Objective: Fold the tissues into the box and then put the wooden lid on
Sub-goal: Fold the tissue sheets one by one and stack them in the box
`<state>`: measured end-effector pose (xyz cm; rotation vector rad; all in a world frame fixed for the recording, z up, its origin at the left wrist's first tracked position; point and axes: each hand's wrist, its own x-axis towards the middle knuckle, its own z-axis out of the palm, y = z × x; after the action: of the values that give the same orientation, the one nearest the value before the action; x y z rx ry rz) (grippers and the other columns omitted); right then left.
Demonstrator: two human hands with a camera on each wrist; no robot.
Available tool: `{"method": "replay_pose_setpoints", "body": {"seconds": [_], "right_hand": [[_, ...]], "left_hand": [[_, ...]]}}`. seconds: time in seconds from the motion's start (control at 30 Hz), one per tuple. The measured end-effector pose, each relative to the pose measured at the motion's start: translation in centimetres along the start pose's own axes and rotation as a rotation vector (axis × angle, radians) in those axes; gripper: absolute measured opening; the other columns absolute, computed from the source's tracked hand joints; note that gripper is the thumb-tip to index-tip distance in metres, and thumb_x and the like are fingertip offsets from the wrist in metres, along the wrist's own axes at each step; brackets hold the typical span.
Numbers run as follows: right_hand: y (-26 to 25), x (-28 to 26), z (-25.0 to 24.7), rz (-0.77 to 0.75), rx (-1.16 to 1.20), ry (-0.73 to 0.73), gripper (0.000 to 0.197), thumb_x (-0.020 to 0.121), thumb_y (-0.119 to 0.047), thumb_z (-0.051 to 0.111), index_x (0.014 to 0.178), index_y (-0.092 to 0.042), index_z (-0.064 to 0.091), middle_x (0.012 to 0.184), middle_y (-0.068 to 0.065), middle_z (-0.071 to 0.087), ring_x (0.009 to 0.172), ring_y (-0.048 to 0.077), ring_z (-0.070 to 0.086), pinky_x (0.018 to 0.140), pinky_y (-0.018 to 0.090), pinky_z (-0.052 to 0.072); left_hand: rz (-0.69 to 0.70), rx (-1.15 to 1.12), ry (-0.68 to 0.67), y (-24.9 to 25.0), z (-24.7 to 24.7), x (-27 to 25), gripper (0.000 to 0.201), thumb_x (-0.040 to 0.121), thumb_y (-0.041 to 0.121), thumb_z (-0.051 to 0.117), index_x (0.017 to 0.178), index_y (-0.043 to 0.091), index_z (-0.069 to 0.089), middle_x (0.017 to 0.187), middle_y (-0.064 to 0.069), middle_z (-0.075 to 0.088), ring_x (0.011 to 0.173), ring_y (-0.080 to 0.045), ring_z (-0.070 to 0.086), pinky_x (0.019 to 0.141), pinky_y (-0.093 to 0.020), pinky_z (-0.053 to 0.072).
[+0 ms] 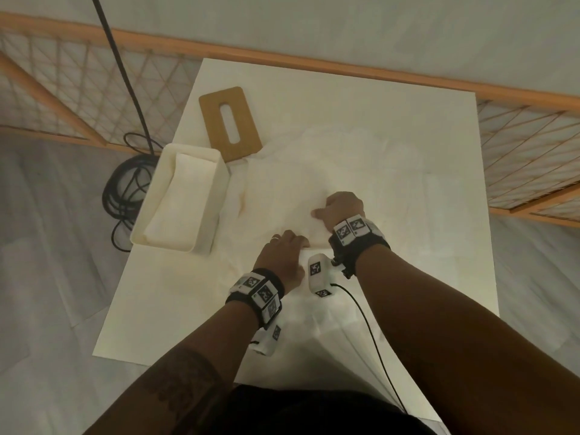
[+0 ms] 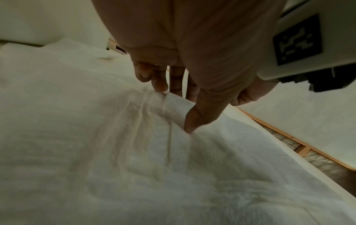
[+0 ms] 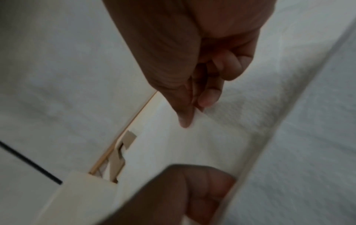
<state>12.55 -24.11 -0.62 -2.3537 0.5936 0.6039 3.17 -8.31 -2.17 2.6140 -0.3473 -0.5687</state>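
A thin white tissue (image 1: 314, 171) lies spread and creased over the middle of the white table (image 1: 439, 127). My left hand (image 1: 298, 241) pinches a raised fold of it near the table's centre; thumb and fingers (image 2: 161, 86) grip the tissue's edge (image 2: 177, 105). Just beyond it, my right hand (image 1: 326, 208) pinches the same sheet between thumb and forefinger (image 3: 208, 100). The white box (image 1: 219, 189) stands open at the table's left edge with a folded tissue (image 1: 182, 196) inside. The wooden lid (image 1: 216, 120), with a slot, lies flat behind the box.
A black cable (image 1: 125, 189) coils on the floor left of the table. An orange wooden rail with netting (image 1: 314, 67) runs behind the table. A thin black cable (image 1: 370, 324) trails from my right wrist across the table's near part.
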Motion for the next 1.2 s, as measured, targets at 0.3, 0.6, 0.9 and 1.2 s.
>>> {"method": "replay_pose_setpoints", "body": {"seconds": [0.3,0.6,0.9,1.2], "right_hand": [[1.9,-4.5,-6.6,-0.255,0.576,-0.013,0.024,0.086,-0.01,0.055,0.105,-0.017,0.068,0.1,0.007,0.074,0.093,0.028,0.071,0.086,0.046,0.059],[2.7,-6.8,-13.4,-0.301,0.489,-0.652,0.03,0.087,0.006,0.05,0.11,0.0,0.069,0.1,0.017,0.072,0.085,0.029,0.07,0.076,0.036,0.059],[10.2,-6.9,-11.4,0.098,1.059,-0.635,0.074,0.09,-0.062,0.059,0.138,-0.005,0.06,0.136,0.018,0.063,0.12,0.035,0.063,0.093,0.043,0.055],[11.3,-6.1,-8.7,-0.009,0.991,-0.421,0.038,0.097,0.0,0.059,0.135,0.003,0.058,0.132,0.024,0.065,0.123,0.043,0.062,0.099,0.051,0.055]], "left_hand": [[0.002,-0.156,0.18,-0.5,-3.0,0.7,0.064,0.083,0.052,0.072,0.134,0.022,0.051,0.135,0.0,0.046,0.122,-0.024,0.047,0.107,-0.036,0.038],[0.181,-0.584,-0.097,3.2,-12.3,4.6,0.074,0.085,0.041,0.079,0.149,0.031,0.044,0.15,0.014,0.05,0.138,-0.005,0.044,0.119,-0.035,0.033],[-0.23,-1.159,-0.033,1.6,-7.8,3.6,0.023,0.087,0.009,0.077,0.11,0.005,0.074,0.113,-0.018,0.074,0.11,-0.042,0.068,0.103,-0.059,0.05],[-0.19,-1.135,-0.095,0.4,-6.8,2.7,0.033,0.092,-0.006,0.065,0.115,0.015,0.073,0.122,-0.011,0.073,0.12,-0.035,0.065,0.104,-0.046,0.051]]}}
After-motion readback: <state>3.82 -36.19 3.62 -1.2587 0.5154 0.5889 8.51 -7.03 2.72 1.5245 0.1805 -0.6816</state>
